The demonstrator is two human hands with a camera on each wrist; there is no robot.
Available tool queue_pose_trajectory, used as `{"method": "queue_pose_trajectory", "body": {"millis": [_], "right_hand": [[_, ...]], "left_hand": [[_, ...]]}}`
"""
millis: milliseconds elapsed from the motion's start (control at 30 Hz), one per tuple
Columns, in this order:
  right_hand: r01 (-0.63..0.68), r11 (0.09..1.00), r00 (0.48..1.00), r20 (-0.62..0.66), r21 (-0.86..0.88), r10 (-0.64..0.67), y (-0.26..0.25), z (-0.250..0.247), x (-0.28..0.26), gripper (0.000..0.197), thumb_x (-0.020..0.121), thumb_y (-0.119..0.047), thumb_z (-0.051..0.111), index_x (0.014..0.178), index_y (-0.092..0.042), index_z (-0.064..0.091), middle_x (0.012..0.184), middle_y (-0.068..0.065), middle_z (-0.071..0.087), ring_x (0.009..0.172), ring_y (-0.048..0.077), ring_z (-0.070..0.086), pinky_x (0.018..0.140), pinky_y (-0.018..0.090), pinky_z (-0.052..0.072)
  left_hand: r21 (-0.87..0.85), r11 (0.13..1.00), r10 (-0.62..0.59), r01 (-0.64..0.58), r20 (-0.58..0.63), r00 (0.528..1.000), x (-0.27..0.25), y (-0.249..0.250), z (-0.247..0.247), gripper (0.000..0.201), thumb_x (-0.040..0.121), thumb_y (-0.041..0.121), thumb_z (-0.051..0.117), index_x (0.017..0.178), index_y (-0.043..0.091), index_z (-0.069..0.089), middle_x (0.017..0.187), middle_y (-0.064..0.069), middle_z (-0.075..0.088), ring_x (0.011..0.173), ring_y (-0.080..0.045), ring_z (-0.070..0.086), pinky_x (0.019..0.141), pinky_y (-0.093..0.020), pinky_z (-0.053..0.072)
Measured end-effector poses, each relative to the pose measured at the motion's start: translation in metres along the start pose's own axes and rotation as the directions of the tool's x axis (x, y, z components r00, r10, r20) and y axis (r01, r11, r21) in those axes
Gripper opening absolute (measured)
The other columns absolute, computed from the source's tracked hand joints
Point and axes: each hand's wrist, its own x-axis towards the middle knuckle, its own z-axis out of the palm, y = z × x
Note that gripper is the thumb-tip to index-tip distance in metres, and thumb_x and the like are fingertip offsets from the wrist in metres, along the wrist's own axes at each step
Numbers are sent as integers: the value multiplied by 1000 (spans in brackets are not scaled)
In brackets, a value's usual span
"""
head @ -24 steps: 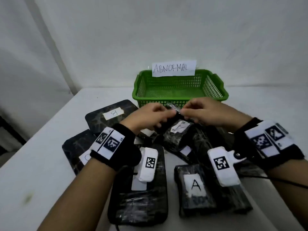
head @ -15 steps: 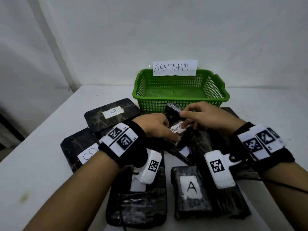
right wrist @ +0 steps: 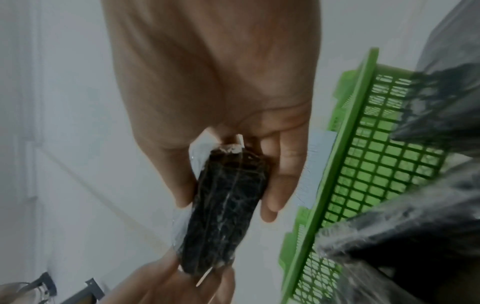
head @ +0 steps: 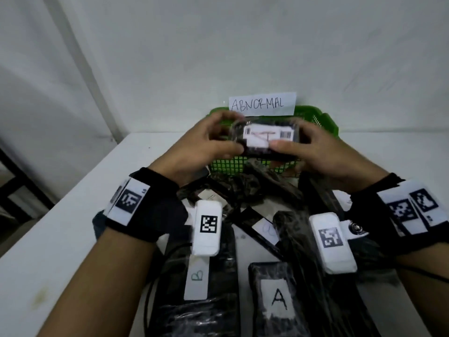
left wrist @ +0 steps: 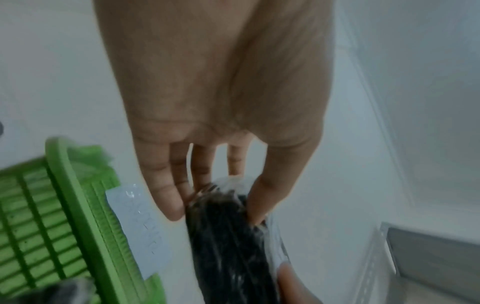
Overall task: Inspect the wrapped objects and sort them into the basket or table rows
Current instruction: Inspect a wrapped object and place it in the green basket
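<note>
I hold a small black plastic-wrapped block raised in front of the green basket, its white label with a barcode facing me. My left hand grips its left end, thumb in front and fingers behind. My right hand grips the right end the same way. The wrist views show the block end-on, pinched between thumb and fingers. Below lie more wrapped black objects, one labelled A and a flat one with a narrow white label.
The basket carries a paper sign reading ABNORMAL and stands at the back of the white table, near the wall. Several wrapped packages crowd the table's middle under my wrists. The table's left edge runs diagonally.
Both hands lifted the small wrapped block off the pile and raised it up in front of the basket, turning its label towards me.
</note>
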Motion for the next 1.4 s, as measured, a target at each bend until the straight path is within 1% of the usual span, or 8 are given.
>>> {"method": "queue_pose_trajectory", "body": {"millis": [100,267,400,733,1000,1167,1300,1400], "right_hand": [[81,987,988,-139,143,-61,0,-13,10,30,87,-24,73,116,-24,63,105,-1,77,79,22,76,59,31,58],[93,992,968,-240,80,-71,3,-28,34,33,90,-21,73,121,-16,60,98,-1,77,73,18,73,52,26,45],[63,997,971,-233,36,-53,-4,-23,55,35,89,-31,75,118,-17,61,96,0,76,72,15,71,52,27,43],[40,999,949,-314,4,-36,-4,3,54,40,88,-35,75,120,-14,64,93,2,78,68,12,74,45,20,45],[49,999,975,-218,20,-43,-3,22,41,49,82,-27,80,125,-17,60,100,0,77,78,14,75,57,28,50],[46,999,974,-223,-8,-47,6,26,38,42,82,-19,82,119,-15,62,92,-4,77,72,8,71,50,20,48],[40,999,963,-267,-30,-46,11,30,42,39,83,-24,81,117,-19,63,95,-1,77,74,12,73,52,25,48],[45,998,961,-272,-48,-56,10,31,41,38,83,-26,80,116,-20,63,95,0,77,74,13,74,53,25,49]], "left_hand": [[-187,982,2,-8,-30,1000,24,6,21,46,85,20,70,128,17,54,114,-3,69,93,-18,69,77,-30,58],[-152,988,-6,-8,-91,996,52,7,39,48,87,36,65,128,14,57,108,-4,73,84,-23,72,66,-30,57],[-134,991,-5,-23,-202,979,64,0,31,35,94,28,64,121,7,62,102,-5,74,78,-20,72,63,-29,57],[-112,992,44,-60,-138,989,64,-13,7,27,91,20,67,114,5,66,81,3,73,70,-15,70,61,-25,56],[-163,983,64,-83,-120,991,36,-19,-7,34,90,18,68,120,3,63,87,0,72,72,-15,70,65,-27,59],[-252,967,10,-38,-111,994,23,-35,1,53,78,31,72,124,8,60,104,-6,73,77,-20,70,64,-26,56],[-252,966,20,-54,-137,990,28,-39,5,39,91,19,67,126,8,57,109,-9,72,76,-20,70,66,-27,57],[-250,965,51,-82,-128,990,29,-38,5,40,91,24,67,126,9,57,111,-7,71,81,-20,71,67,-29,57]]}}
